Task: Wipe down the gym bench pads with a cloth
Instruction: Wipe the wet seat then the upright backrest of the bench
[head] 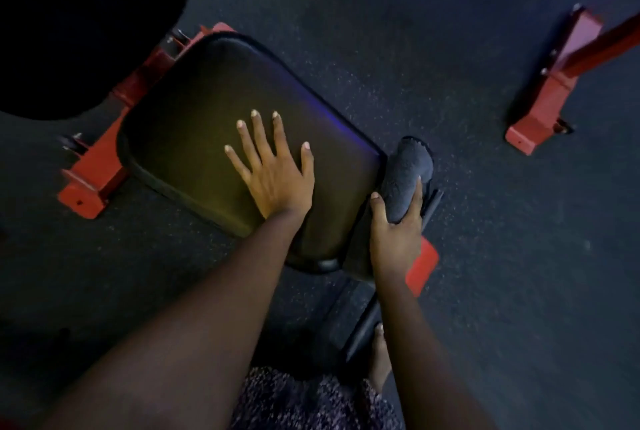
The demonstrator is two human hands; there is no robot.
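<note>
left hand (273, 173) flat, fingers spread wide, pressing on black pad (194, 125) | right hand (394, 232) gripping bunched dark cloth (408, 170) (thumb and fingers round it) | cloth against pad's right edge | red frame (93, 170) beneath pad

Left grip (273, 173) flat, fingers (259, 133) spread, arm extended; right grip (394, 225) curled round cloth (408, 166).

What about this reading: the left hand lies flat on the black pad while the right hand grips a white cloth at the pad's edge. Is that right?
Not quite. The head view shows the cloth is dark grey, not white. The rest holds: the left hand lies flat on the black pad, and the right hand grips the cloth at the pad's edge.
</note>
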